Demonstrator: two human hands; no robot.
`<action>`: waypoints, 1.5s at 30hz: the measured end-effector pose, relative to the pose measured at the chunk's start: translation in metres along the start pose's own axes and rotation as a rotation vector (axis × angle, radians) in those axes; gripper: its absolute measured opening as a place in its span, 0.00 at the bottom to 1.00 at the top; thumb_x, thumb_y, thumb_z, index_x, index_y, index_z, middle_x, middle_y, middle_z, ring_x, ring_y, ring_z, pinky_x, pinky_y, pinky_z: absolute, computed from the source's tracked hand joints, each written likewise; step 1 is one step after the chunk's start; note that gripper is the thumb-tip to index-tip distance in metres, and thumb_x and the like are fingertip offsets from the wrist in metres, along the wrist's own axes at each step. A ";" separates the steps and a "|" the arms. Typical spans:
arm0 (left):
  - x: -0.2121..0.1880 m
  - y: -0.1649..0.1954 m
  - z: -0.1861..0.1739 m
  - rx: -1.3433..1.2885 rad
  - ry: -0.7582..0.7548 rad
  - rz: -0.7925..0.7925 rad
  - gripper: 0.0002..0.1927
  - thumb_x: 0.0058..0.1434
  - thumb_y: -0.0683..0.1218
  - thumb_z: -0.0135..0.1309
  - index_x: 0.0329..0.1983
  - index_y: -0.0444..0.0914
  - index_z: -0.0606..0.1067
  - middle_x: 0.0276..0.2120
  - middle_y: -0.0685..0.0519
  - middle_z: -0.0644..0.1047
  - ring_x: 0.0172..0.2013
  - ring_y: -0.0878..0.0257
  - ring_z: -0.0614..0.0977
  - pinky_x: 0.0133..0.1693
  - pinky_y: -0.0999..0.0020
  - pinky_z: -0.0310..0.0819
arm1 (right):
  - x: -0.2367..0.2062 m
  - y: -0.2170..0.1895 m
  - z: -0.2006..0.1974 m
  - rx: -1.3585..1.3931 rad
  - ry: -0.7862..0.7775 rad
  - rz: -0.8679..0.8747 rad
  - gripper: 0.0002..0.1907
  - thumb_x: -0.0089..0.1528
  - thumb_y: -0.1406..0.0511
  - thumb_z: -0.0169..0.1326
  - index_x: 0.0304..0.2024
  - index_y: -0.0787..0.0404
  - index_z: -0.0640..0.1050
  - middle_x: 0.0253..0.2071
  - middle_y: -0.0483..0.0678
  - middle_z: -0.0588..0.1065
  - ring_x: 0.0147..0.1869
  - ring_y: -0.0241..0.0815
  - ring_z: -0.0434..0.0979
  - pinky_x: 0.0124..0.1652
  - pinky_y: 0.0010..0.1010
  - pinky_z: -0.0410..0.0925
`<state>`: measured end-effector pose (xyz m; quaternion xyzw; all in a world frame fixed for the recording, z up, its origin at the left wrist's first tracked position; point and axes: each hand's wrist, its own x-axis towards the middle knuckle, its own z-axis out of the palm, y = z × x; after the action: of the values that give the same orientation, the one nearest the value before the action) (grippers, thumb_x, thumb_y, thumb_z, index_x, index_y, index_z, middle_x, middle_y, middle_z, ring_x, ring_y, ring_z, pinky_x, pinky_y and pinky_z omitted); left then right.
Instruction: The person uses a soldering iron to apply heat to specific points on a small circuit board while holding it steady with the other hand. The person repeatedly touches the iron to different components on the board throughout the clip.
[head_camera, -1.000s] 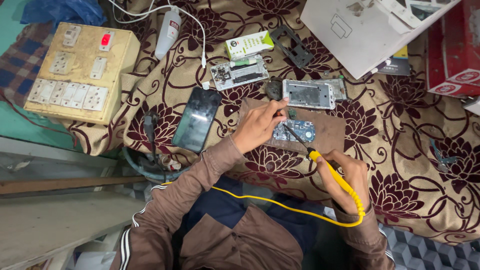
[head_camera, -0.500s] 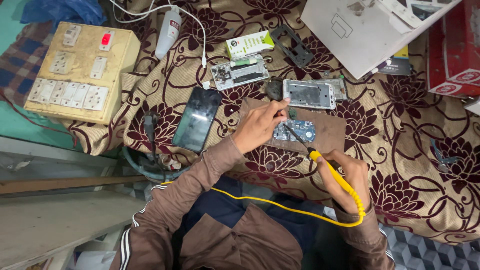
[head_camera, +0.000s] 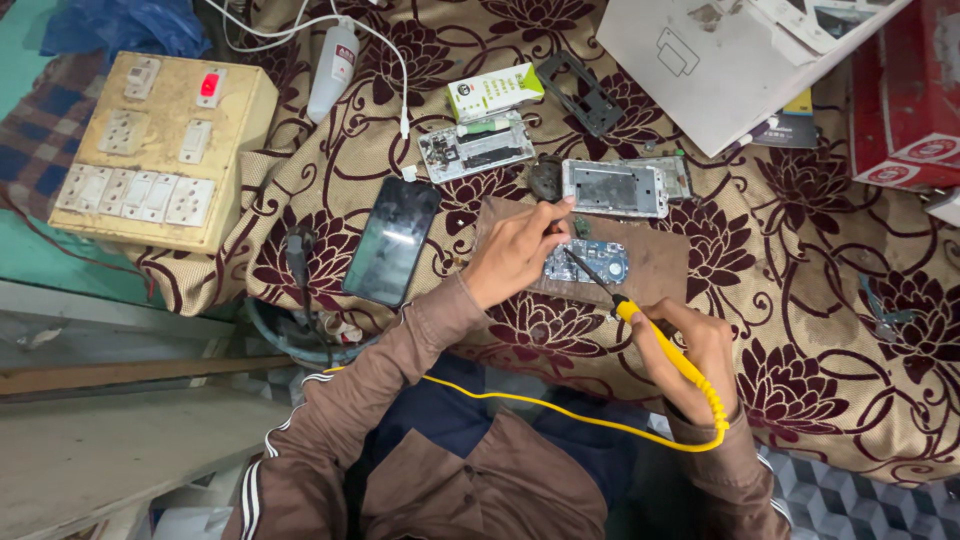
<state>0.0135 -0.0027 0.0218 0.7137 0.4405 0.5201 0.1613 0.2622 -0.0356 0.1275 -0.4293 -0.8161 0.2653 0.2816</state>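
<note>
My right hand (head_camera: 690, 350) grips a yellow-handled soldering iron (head_camera: 668, 352), its dark tip resting on a small blue circuit board (head_camera: 588, 260). That board lies on a brown rectangular work mat (head_camera: 650, 262) over the floral cloth (head_camera: 820, 300). My left hand (head_camera: 515, 250) pinches the board's upper edge, fingers narrow.

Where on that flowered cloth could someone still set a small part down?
Bare cloth lies right of the brown board, below the red box. Crowded: around the left hand, among the dark phone, the opened phones and the soldering iron.
</note>
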 end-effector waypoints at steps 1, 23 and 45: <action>0.000 0.000 0.000 0.002 0.005 0.006 0.26 0.66 0.34 0.56 0.66 0.35 0.64 0.38 0.46 0.81 0.40 0.53 0.87 0.40 0.61 0.81 | 0.000 0.000 0.000 0.007 0.008 0.004 0.08 0.61 0.67 0.57 0.33 0.69 0.79 0.22 0.55 0.75 0.20 0.45 0.76 0.26 0.32 0.65; 0.001 0.000 0.000 0.002 0.037 0.021 0.25 0.66 0.35 0.56 0.65 0.36 0.65 0.38 0.48 0.81 0.40 0.52 0.86 0.42 0.60 0.80 | -0.001 0.020 0.006 0.016 0.064 0.094 0.12 0.63 0.66 0.52 0.27 0.67 0.76 0.19 0.52 0.73 0.19 0.43 0.73 0.26 0.33 0.64; 0.000 -0.001 0.001 0.021 0.011 0.005 0.26 0.66 0.35 0.56 0.66 0.35 0.64 0.38 0.48 0.81 0.41 0.53 0.86 0.42 0.60 0.80 | 0.000 0.009 0.002 0.025 0.041 0.056 0.09 0.63 0.66 0.54 0.31 0.67 0.78 0.18 0.52 0.71 0.17 0.44 0.69 0.25 0.33 0.61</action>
<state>0.0141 -0.0013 0.0205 0.7135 0.4449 0.5200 0.1501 0.2656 -0.0316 0.1203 -0.4537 -0.7944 0.2745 0.2962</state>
